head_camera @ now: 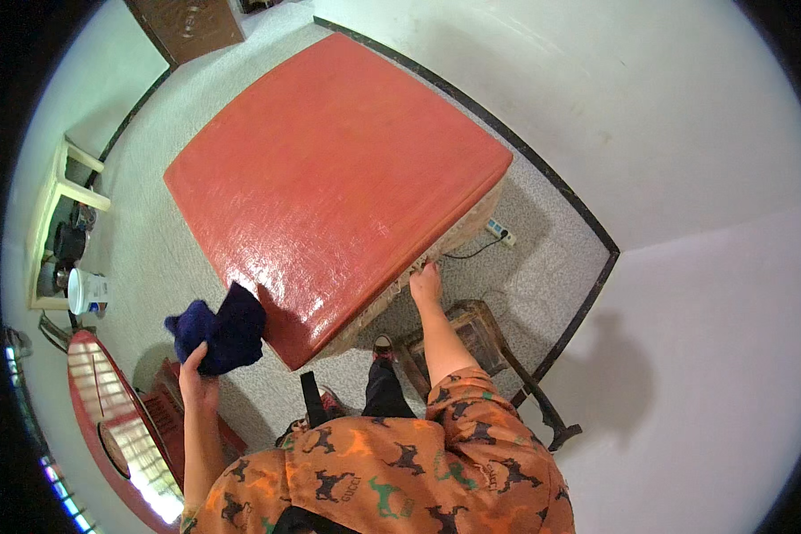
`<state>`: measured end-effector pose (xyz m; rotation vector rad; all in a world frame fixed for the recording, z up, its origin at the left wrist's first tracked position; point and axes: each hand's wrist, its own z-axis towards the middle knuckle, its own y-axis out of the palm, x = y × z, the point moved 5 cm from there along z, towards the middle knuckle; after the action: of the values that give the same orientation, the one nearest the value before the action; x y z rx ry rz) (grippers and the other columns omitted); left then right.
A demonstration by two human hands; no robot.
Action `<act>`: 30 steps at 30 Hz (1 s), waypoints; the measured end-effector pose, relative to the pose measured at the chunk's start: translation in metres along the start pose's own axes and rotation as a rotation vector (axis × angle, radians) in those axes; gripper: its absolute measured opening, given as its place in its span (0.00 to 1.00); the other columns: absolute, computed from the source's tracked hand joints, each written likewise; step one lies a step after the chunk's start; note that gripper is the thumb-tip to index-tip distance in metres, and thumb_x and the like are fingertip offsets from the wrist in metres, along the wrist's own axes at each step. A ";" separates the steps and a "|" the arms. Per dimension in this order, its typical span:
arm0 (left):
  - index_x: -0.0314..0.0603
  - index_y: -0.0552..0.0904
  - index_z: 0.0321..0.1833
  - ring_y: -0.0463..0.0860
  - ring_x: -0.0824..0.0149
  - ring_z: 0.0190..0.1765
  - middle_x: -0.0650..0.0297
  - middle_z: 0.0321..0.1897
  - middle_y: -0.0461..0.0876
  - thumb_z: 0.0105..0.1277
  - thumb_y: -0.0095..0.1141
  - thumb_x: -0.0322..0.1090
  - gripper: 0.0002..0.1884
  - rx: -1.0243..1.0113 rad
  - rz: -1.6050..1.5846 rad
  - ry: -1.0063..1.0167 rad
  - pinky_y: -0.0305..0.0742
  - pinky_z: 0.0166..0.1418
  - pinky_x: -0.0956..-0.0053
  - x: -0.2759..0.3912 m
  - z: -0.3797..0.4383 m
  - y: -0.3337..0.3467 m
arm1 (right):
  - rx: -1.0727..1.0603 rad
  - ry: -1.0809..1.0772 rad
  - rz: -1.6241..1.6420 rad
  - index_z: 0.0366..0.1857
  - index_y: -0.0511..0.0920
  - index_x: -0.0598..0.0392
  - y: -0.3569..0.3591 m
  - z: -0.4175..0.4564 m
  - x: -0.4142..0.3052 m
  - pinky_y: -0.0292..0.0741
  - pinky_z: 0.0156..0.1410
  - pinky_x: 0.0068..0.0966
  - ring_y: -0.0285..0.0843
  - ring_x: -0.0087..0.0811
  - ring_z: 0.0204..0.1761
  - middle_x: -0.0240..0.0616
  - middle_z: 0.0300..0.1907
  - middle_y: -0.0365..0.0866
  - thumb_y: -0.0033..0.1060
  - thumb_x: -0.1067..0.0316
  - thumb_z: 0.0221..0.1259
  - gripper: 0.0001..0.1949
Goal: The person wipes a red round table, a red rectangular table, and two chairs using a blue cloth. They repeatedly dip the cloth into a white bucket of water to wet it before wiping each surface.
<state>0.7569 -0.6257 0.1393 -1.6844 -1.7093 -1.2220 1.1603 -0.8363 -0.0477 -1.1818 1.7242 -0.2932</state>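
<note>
A crumpled navy-blue cloth (pixel 230 337) is gripped in my left hand (pixel 199 384), held beside the near left corner of the table. A glossy red cover (pixel 347 153) spreads flat across the tabletop, with shine near its left end. Below its near edge hangs a beige lace-like cloth (pixel 364 317). My right hand (pixel 427 287) is at that edge with its fingers curled on the lace-like cloth; the fingertips are partly hidden.
A dark wooden chair (pixel 484 320) stands by my right arm. Behind it, a power strip (pixel 502 232) with a black cord lies on the speckled floor. To the left are a white bucket (pixel 92 292), a cream shelf (pixel 57 193) holding pots, and a red-rimmed reflective piece (pixel 83 387).
</note>
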 end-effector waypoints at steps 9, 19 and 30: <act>0.33 0.74 0.55 0.77 0.64 0.52 0.61 0.49 0.78 0.56 0.57 0.25 0.21 -0.171 0.268 0.124 0.66 0.61 0.71 -0.002 0.023 0.148 | -0.133 0.101 -0.046 0.57 0.66 0.58 0.008 0.034 0.009 0.67 0.58 0.47 0.69 0.50 0.56 0.50 0.57 0.68 0.48 0.65 0.55 0.23; 0.41 0.55 0.69 0.68 0.58 0.59 0.48 0.60 0.66 0.59 0.59 0.39 0.38 -0.208 0.782 0.043 0.60 0.61 0.62 -0.028 0.074 0.149 | -0.160 0.242 -0.032 0.50 0.74 0.61 -0.007 0.017 -0.011 0.71 0.56 0.42 0.72 0.50 0.53 0.52 0.52 0.74 0.44 0.70 0.57 0.17; 0.43 0.62 0.64 0.74 0.67 0.49 0.58 0.50 0.74 0.60 0.57 0.38 0.30 -0.283 0.724 -0.140 0.66 0.50 0.70 -0.068 0.046 0.106 | 0.089 0.391 1.053 0.40 0.76 0.52 -0.040 -0.043 0.073 0.64 0.27 0.19 0.69 0.19 0.27 0.26 0.30 0.75 0.54 0.63 0.55 0.11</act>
<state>0.8804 -0.6397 0.0898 -2.3097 -0.8521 -1.0253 1.1450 -0.9283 -0.0434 -0.0362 2.3911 0.0600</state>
